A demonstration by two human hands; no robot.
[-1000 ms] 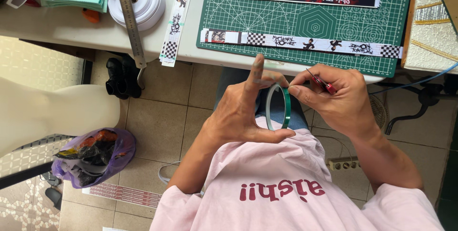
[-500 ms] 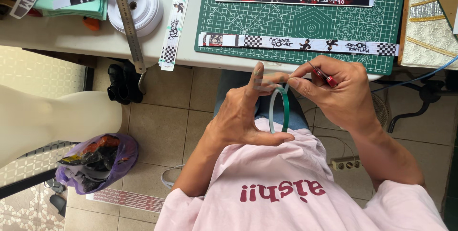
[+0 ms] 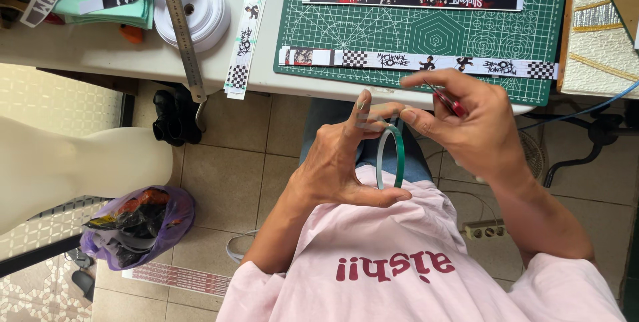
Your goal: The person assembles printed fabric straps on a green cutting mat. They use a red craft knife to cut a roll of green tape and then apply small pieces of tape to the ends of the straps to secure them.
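The left hand (image 3: 339,169) pinched a green tape roll (image 3: 391,157) upright over the lap, near the surface (image 3: 100,56). The right hand (image 3: 466,122), gripping small red scissors (image 3: 447,101), pinched the tape's end; a taut, straight pull seemed best.

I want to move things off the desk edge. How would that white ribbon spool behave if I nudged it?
The white ribbon spool lies flat on its side, so it would probably slide rather than roll. A metal ruler rests across it and would likely shift or fall. It looks light for its size, being wound ribbon.
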